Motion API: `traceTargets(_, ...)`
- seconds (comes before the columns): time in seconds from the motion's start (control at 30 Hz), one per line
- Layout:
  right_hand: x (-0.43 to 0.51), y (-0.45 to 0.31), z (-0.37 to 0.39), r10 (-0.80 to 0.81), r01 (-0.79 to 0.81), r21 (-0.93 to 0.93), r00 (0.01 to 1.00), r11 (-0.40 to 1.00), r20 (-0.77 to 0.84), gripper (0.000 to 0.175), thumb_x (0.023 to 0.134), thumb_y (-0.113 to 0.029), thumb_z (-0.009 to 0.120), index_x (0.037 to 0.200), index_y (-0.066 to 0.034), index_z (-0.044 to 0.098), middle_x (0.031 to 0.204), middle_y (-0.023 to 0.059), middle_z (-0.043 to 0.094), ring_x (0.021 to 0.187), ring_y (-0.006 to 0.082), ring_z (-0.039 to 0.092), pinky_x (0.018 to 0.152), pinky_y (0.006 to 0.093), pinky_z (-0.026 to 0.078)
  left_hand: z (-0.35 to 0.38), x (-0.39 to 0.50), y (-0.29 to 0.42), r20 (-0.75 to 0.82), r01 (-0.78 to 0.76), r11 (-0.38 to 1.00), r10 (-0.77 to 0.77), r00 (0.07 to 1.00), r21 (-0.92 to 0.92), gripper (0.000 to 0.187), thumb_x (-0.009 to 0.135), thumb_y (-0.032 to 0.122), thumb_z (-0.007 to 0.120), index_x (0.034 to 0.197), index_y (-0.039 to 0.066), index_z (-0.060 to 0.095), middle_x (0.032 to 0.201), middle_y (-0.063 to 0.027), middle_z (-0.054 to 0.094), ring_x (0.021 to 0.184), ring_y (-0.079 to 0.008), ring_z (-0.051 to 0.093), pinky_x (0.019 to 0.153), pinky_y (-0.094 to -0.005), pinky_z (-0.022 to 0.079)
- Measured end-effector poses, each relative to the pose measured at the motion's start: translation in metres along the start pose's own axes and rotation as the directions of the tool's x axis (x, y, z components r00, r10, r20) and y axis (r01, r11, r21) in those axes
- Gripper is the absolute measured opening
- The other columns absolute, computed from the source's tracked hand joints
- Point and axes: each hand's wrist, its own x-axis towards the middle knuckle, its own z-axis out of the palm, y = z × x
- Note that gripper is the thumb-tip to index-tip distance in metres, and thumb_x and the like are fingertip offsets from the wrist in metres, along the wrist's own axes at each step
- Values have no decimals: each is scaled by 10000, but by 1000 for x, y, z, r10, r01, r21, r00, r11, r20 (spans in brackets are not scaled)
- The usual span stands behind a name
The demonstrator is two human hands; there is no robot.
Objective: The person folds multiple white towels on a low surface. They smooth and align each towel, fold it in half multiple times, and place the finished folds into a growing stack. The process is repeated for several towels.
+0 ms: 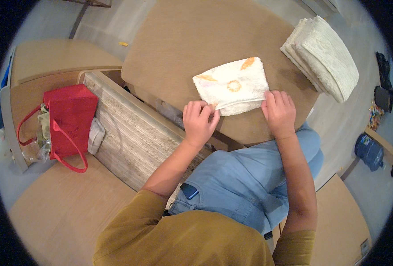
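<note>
A white terry towel with orange prints (231,83) lies folded on the brown tabletop (196,36) before me. My left hand (199,119) pinches its near left corner between thumb and fingers. At the near right corner, my right hand (279,111) grips the upper layer's edge. Below that edge, between my hands, part of the lower layer shows. A stack of folded white towels (326,60) sits at the table's right edge, apart from both hands.
A red fabric bag (71,123) with loop handles stands at the left, a grey cloth (96,135) beside it. A bench with a worn striped surface (133,123) runs along the table's left side. A blue water jug (369,151) is on the floor at the right.
</note>
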Motion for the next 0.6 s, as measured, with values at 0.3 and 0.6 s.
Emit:
traceTargets(0.3,-15,-3,0,145,-153,246,988,957,50,185,745,-114,682,850,-97,531,725,68,513,697,239,578,631,371,511,-7,1,3,40,5,998,-7,999,57,346,649,37,717,963,73,576,921,-99,559,842,-297,546,739,-412,426)
traceTargets(0.6,-12,-10,5,175,-193,153,977,969,122,193,757,-132,684,879,-111,537,747,58,552,721,246,613,617,385,520,14,22,-3,-49,121,986,-116,992,112,314,664,7,697,949,85,590,947,-102,558,899,-296,546,747,-397,418)
